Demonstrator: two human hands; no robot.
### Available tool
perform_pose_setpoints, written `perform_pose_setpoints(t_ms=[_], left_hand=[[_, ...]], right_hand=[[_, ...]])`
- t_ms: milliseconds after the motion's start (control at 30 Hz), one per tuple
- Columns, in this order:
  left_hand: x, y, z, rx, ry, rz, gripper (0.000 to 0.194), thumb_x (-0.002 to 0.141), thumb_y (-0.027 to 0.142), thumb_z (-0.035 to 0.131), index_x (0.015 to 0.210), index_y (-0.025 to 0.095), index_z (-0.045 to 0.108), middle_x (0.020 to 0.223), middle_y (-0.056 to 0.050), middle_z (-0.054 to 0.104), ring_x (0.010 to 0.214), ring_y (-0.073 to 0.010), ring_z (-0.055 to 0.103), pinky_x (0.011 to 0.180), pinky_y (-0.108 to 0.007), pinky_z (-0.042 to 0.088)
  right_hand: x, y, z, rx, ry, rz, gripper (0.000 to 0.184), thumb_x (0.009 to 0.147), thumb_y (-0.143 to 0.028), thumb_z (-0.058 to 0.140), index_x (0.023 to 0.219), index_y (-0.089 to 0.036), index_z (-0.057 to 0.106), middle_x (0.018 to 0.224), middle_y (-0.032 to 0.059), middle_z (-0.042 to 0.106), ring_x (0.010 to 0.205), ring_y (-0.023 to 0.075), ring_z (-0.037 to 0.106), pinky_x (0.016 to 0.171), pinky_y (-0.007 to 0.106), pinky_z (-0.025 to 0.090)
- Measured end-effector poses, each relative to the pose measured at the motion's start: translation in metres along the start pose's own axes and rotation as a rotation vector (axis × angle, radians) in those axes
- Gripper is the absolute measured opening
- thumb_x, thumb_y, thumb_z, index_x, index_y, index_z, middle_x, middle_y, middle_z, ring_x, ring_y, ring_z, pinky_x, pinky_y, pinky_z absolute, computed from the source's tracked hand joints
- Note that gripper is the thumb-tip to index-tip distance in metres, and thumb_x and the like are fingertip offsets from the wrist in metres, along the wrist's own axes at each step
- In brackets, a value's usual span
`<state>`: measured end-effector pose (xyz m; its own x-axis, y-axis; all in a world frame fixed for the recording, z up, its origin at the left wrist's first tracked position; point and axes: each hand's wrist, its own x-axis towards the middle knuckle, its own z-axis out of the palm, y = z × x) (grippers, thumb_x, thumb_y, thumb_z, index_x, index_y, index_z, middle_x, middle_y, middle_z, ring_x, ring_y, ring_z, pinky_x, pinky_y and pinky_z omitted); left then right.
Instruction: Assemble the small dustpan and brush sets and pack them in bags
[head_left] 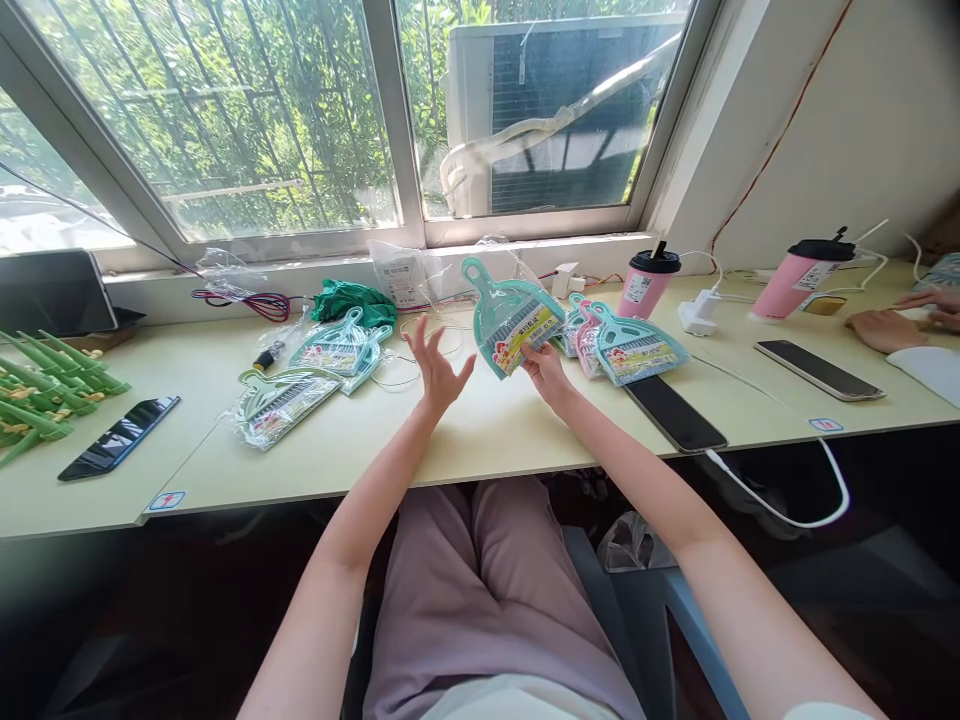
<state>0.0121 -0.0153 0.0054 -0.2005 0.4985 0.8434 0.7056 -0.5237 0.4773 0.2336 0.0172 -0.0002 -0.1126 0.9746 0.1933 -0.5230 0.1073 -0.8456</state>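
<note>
My right hand (546,374) grips a teal mini dustpan (510,312) by its lower edge, handle up and tilted left. A brush and a printed label show on its front. To the left of it my left hand (437,368) is raised over the table, fingers spread, holding nothing. Beyond my right hand lies a pile of similar dustpan sets (637,345), teal and pink. On the left side are more wrapped teal sets (334,350) and a green dustpan set (289,402) in clear plastic.
A black phone (675,412) with a white cable lies right of my arm; another phone (118,438) lies far left. Pink cups (646,285) stand behind. A green plastic bag (352,303) sits by the sill. Another person's hand (889,330) rests at far right.
</note>
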Motion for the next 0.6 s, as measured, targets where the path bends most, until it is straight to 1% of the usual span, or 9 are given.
perform_pose_setpoints(t_ms=[33,67,100,167,233,300,367,500,600], left_hand=[[0.003,0.0,0.001,-0.066,0.068,-0.101,0.083,0.086,0.058,0.08,0.153,0.025,0.044,0.173,-0.023,0.032,0.169,-0.0383,0.019,0.136,-0.066,0.014],[0.006,0.001,0.002,-0.159,0.073,-0.209,0.089,0.088,0.06,0.077,0.159,0.027,0.035,0.175,-0.023,0.029,0.169,-0.0367,0.019,0.135,-0.065,0.019],[0.008,0.002,0.004,-0.278,0.008,-0.317,0.092,0.09,0.062,0.075,0.163,0.03,0.029,0.174,-0.022,0.031,0.167,-0.0359,0.026,0.133,-0.064,0.026],[0.01,0.006,0.009,-0.539,-0.245,-0.496,0.096,0.09,0.062,0.076,0.165,0.033,0.024,0.167,-0.021,0.045,0.154,-0.036,0.05,0.124,-0.062,0.042],[0.006,0.009,0.017,-0.727,-0.456,-0.582,0.108,0.081,0.059,0.087,0.166,0.033,0.025,0.158,-0.021,0.057,0.134,-0.0352,0.068,0.112,-0.058,0.055],[-0.001,0.011,0.027,-0.794,-0.501,-0.586,0.119,0.069,0.053,0.097,0.164,0.033,0.028,0.15,-0.018,0.064,0.117,-0.0321,0.076,0.101,-0.052,0.062],[-0.009,0.009,0.035,-0.793,-0.463,-0.561,0.117,0.065,0.054,0.098,0.16,0.031,0.033,0.141,-0.016,0.068,0.104,-0.0283,0.078,0.093,-0.048,0.065],[-0.014,-0.003,0.042,-0.705,-0.375,-0.518,0.103,0.068,0.059,0.093,0.151,0.03,0.037,0.126,-0.011,0.074,0.092,-0.0236,0.078,0.085,-0.042,0.065],[-0.013,-0.007,0.04,-0.644,-0.356,-0.472,0.096,0.073,0.056,0.089,0.15,0.03,0.038,0.122,-0.01,0.075,0.094,-0.0243,0.078,0.086,-0.042,0.065]], right_hand=[[0.0,0.001,0.0,0.009,-0.006,-0.011,0.044,0.073,-0.027,0.086,0.114,-0.025,0.069,0.128,0.0061,0.078,0.133,0.0281,0.069,0.111,0.048,0.061],[0.0,0.001,0.0,0.015,-0.01,-0.018,0.046,0.073,-0.027,0.086,0.115,-0.026,0.068,0.129,0.0062,0.078,0.133,0.0282,0.069,0.112,0.048,0.061],[0.0,0.002,0.0,0.018,-0.011,-0.019,0.048,0.072,-0.027,0.087,0.116,-0.026,0.068,0.13,0.0063,0.078,0.133,0.0283,0.069,0.112,0.048,0.061],[0.0,0.005,0.002,0.015,-0.007,-0.008,0.051,0.07,-0.027,0.089,0.116,-0.026,0.068,0.129,0.0063,0.078,0.133,0.0287,0.068,0.112,0.048,0.061],[-0.001,0.008,0.004,0.011,0.01,0.015,0.051,0.068,-0.027,0.089,0.114,-0.026,0.068,0.127,0.0066,0.078,0.132,0.0292,0.069,0.111,0.048,0.061],[-0.002,0.009,0.006,0.006,0.03,0.031,0.05,0.068,-0.026,0.088,0.113,-0.026,0.068,0.127,0.0066,0.078,0.131,0.0293,0.069,0.11,0.048,0.061],[-0.003,0.008,0.008,-0.008,0.038,0.035,0.049,0.068,-0.026,0.088,0.114,-0.026,0.068,0.127,0.0062,0.078,0.13,0.0291,0.069,0.107,0.047,0.062],[-0.006,0.001,0.011,-0.05,-0.001,0.074,0.047,0.073,-0.031,0.085,0.117,-0.027,0.068,0.123,0.0043,0.079,0.124,0.0279,0.072,0.103,0.045,0.064],[-0.003,-0.001,0.011,-0.017,0.007,0.157,0.035,0.083,-0.036,0.076,0.116,-0.029,0.068,0.113,0.0015,0.081,0.117,0.0258,0.076,0.1,0.043,0.066]])
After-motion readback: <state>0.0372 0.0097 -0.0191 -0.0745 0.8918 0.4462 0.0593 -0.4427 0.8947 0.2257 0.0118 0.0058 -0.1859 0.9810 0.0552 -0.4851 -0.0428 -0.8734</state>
